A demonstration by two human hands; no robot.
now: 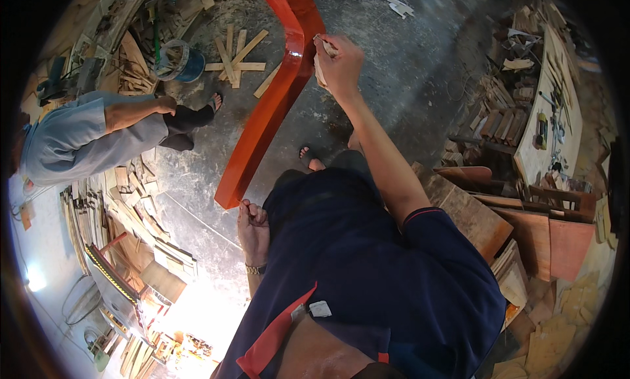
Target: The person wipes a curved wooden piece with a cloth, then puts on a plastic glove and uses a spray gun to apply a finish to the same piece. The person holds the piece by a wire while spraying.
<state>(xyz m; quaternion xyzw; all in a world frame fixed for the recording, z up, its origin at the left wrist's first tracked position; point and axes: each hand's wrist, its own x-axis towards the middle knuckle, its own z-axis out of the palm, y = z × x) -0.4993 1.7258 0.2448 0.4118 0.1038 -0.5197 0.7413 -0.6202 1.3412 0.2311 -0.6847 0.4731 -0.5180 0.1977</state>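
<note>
A long, bent wooden piece [266, 133] with a glossy red-orange finish slants from the top of the view toward me. Its square near end lies just in front of my left hand [253, 231]. The fingers of that hand are curled, with the thumb and fingertips pinching at the corner of this end. Farther up, beside the bend, my right hand [341, 64] is closed round a crumpled off-white cloth [320, 72]. The cloth is at the right edge of the piece, partly hidden by my fingers. What holds up the piece at its far end is out of view.
Another person [98, 133] in a grey shirt stands at the left. Wood strips [236, 57] lie on the concrete floor near a blue bucket [190, 65]. Stacked boards [531, 238] and a tool-strewn panel [548, 116] are at the right. Offcuts [134, 195] pile up at the left.
</note>
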